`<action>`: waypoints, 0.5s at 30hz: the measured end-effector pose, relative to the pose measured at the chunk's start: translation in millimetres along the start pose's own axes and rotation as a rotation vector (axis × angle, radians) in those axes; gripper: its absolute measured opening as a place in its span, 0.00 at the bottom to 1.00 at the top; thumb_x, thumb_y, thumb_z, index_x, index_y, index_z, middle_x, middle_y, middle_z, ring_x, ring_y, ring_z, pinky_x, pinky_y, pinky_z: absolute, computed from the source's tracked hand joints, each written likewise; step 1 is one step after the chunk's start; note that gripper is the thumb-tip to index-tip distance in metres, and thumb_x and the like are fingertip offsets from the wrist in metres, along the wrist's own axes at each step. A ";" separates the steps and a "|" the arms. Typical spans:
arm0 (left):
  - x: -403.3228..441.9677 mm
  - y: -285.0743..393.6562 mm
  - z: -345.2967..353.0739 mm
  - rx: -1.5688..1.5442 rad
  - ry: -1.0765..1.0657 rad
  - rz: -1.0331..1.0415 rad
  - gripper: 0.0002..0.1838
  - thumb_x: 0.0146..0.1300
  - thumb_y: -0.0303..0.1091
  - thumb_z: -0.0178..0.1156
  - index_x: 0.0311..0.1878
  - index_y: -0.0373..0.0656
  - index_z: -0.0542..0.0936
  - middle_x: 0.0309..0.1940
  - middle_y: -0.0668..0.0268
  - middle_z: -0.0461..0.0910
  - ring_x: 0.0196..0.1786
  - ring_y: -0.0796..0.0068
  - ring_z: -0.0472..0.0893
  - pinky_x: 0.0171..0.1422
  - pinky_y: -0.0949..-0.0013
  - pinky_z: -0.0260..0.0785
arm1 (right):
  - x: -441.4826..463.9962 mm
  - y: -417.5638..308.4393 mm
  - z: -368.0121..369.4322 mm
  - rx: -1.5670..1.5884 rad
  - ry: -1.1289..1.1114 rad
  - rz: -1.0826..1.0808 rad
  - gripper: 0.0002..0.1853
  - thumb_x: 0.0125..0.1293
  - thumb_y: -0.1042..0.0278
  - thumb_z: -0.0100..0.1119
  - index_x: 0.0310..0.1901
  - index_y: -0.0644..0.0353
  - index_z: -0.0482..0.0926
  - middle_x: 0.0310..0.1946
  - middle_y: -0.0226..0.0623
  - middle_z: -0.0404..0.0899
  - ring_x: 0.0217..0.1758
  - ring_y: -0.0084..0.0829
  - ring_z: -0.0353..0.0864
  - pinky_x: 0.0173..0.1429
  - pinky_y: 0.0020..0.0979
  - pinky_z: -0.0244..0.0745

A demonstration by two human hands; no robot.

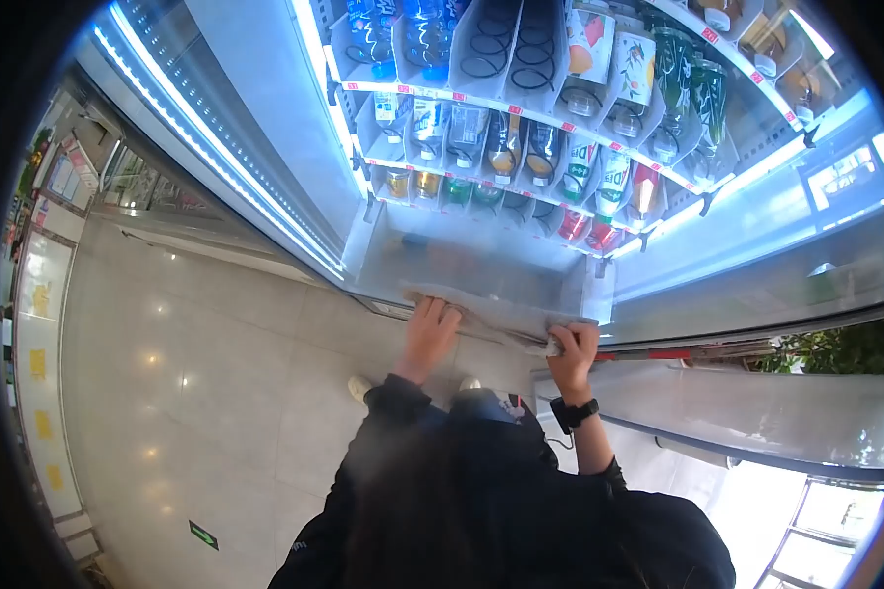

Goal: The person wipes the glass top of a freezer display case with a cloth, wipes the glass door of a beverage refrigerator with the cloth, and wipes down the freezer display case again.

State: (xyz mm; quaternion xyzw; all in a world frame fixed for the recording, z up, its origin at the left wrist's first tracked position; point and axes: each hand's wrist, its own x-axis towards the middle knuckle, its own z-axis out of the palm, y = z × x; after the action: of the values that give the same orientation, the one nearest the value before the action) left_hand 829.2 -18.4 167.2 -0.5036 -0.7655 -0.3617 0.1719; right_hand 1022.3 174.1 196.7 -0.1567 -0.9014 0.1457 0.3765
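Observation:
A greyish-white cloth (506,319) is stretched between my hands along the bottom front of a lit vending machine (339,177). My left hand (430,339) has its fingers curled over the cloth's left part. At the right end, my right hand (572,355) is closed around a bunched bit of the cloth. A black band (574,413) with a thin cable sits on my right wrist. Behind the cloth lies the machine's lower bay (471,260), partly hidden by it.
Shelves above hold blue-labelled bottles (427,39), patterned bottles (589,49), dark bottles (504,147) and metal spirals (491,44). The machine's door (167,118) stands to the left. Tiled floor (206,383) carries a green arrow sticker (203,535). Plants (835,348) show at the right.

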 end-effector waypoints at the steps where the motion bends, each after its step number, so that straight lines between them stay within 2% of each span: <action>1: 12.3 0.9 -19.0 0.052 0.047 0.041 0.12 0.45 0.25 0.63 0.34 0.49 0.74 0.40 0.60 0.73 0.43 0.55 0.75 0.41 0.56 0.71 | 13.5 -15.1 -11.5 0.023 0.073 0.007 0.16 0.37 0.80 0.64 0.33 0.54 0.83 0.31 0.33 0.66 0.39 0.37 0.70 0.45 0.37 0.65; 3: 40.4 3.2 -60.6 0.148 0.140 0.127 0.12 0.46 0.26 0.63 0.34 0.50 0.75 0.42 0.60 0.74 0.43 0.54 0.76 0.43 0.56 0.70 | 54.2 -49.5 -39.4 0.062 0.222 0.026 0.13 0.39 0.77 0.66 0.32 0.56 0.82 0.31 0.34 0.67 0.40 0.37 0.71 0.46 0.38 0.67; 5: 81.9 8.0 -110.8 0.235 0.379 0.261 0.10 0.48 0.26 0.63 0.33 0.52 0.74 0.46 0.59 0.75 0.43 0.53 0.76 0.44 0.55 0.69 | 112.9 -83.8 -78.3 -0.041 0.428 -0.180 0.09 0.46 0.73 0.67 0.33 0.57 0.82 0.31 0.34 0.69 0.40 0.35 0.72 0.46 0.36 0.69; 7: 126.9 11.4 -151.7 0.234 0.566 0.275 0.10 0.50 0.26 0.62 0.33 0.53 0.74 0.48 0.57 0.76 0.47 0.51 0.76 0.47 0.53 0.68 | 167.1 -115.3 -95.1 -0.174 0.664 -0.285 0.13 0.44 0.68 0.68 0.35 0.58 0.83 0.32 0.32 0.67 0.37 0.34 0.71 0.43 0.33 0.69; 9: 153.9 2.7 -171.9 0.211 0.673 0.257 0.10 0.51 0.27 0.63 0.34 0.53 0.74 0.49 0.55 0.75 0.50 0.48 0.76 0.49 0.51 0.68 | 216.9 -153.7 -87.1 -0.114 0.838 -0.208 0.14 0.50 0.65 0.66 0.39 0.61 0.82 0.36 0.34 0.72 0.39 0.34 0.72 0.44 0.33 0.70; 11: 171.6 -16.5 -174.9 0.139 0.702 0.286 0.09 0.52 0.29 0.63 0.35 0.52 0.74 0.50 0.53 0.75 0.52 0.46 0.76 0.50 0.49 0.68 | 230.4 -166.4 -62.1 -0.121 0.898 -0.223 0.13 0.60 0.63 0.61 0.41 0.63 0.78 0.36 0.36 0.74 0.41 0.32 0.75 0.53 0.37 0.71; 12: 172.3 -26.6 -174.7 0.114 0.693 0.315 0.10 0.53 0.28 0.63 0.38 0.50 0.74 0.50 0.52 0.75 0.52 0.45 0.75 0.52 0.48 0.67 | 223.9 -163.4 -46.0 -0.066 0.926 -0.142 0.14 0.61 0.60 0.60 0.41 0.62 0.76 0.37 0.35 0.73 0.43 0.32 0.74 0.53 0.36 0.71; 13: 172.8 -36.7 -174.5 0.090 0.684 0.344 0.11 0.53 0.28 0.63 0.40 0.47 0.74 0.51 0.51 0.75 0.53 0.44 0.75 0.54 0.47 0.66 | 214.7 -162.0 -30.5 -0.159 0.874 -0.181 0.14 0.61 0.60 0.58 0.42 0.62 0.76 0.39 0.36 0.73 0.45 0.32 0.73 0.54 0.36 0.70; 15: 147.8 -60.0 -157.7 0.094 0.659 0.399 0.18 0.54 0.27 0.62 0.50 0.39 0.75 0.52 0.47 0.74 0.52 0.42 0.74 0.60 0.45 0.63 | 184.8 -158.0 -1.1 -0.145 0.751 -0.166 0.15 0.59 0.61 0.59 0.43 0.61 0.76 0.42 0.40 0.74 0.47 0.37 0.73 0.55 0.41 0.68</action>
State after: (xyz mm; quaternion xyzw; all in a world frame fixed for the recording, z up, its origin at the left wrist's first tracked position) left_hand 695.5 -51.3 344.2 -0.4909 -0.5722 -0.4281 0.4983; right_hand 872.5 103.2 374.7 -0.1520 -0.7186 -0.0170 0.6784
